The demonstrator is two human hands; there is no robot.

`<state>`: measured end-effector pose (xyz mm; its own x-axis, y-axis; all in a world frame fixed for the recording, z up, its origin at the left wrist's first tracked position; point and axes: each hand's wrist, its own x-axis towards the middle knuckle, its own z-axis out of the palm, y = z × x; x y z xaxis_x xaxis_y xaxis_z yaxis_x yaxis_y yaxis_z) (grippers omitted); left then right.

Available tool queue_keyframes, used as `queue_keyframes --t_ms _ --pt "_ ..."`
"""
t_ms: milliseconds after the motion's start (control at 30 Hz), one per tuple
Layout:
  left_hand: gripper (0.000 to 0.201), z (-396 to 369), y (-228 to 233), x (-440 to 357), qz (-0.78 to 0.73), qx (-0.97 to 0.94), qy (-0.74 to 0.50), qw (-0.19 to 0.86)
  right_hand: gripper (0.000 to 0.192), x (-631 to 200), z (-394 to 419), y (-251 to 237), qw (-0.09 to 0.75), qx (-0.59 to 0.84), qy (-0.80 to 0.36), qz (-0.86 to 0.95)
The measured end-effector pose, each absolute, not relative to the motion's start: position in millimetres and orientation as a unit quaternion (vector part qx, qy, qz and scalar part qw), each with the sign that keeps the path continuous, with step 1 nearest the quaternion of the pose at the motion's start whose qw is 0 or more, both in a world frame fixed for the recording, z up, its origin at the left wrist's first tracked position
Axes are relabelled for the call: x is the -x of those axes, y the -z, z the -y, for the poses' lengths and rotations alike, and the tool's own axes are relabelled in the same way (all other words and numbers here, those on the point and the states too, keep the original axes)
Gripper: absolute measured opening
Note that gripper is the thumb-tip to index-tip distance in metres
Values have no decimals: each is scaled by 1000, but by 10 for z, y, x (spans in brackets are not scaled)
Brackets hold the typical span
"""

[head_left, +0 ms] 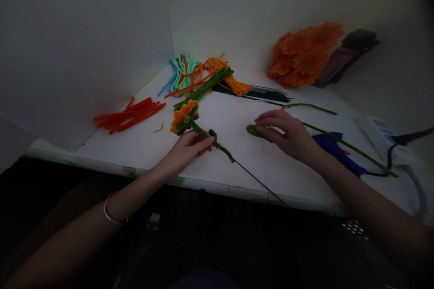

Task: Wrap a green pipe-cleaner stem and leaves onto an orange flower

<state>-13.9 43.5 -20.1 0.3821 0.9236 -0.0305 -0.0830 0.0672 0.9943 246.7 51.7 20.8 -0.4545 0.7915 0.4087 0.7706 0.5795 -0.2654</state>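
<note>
White tabletop (pixel 237 122) carried the work: left hand (pixel 190 146) pinched the orange pipe-cleaner flower's stem (pixel 203 132); at three o'clock, right hand (pixel 288 135) gripped a green pipe-cleaner loop (pixel 253 131).

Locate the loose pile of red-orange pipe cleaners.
The red-orange pipe cleaners lie at table's left in the head view, beside the white wall panel, left of the orange pipe-cleaner flower.

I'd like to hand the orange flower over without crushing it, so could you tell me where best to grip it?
Grip the green-wrapped stem just below the flower, from the near side as the left hand does. The petals are soft; the bare wire is thin.
</note>
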Motion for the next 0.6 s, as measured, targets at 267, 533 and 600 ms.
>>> queue_keyframes --t_ms 267,533,600 --pt "30 -481 -55 357 -408 -644 -248 598 19 -2173 -324 -297 329 489 -139 796" --pt "29 -234 -359 356 -322 -658 -277 621 27 -2103 -118 -358 305 506 -163 790" --pt "26 -185 -358 321 -297 -661 -295 623 29 -2080 -18 -391 296 507 -198 785"
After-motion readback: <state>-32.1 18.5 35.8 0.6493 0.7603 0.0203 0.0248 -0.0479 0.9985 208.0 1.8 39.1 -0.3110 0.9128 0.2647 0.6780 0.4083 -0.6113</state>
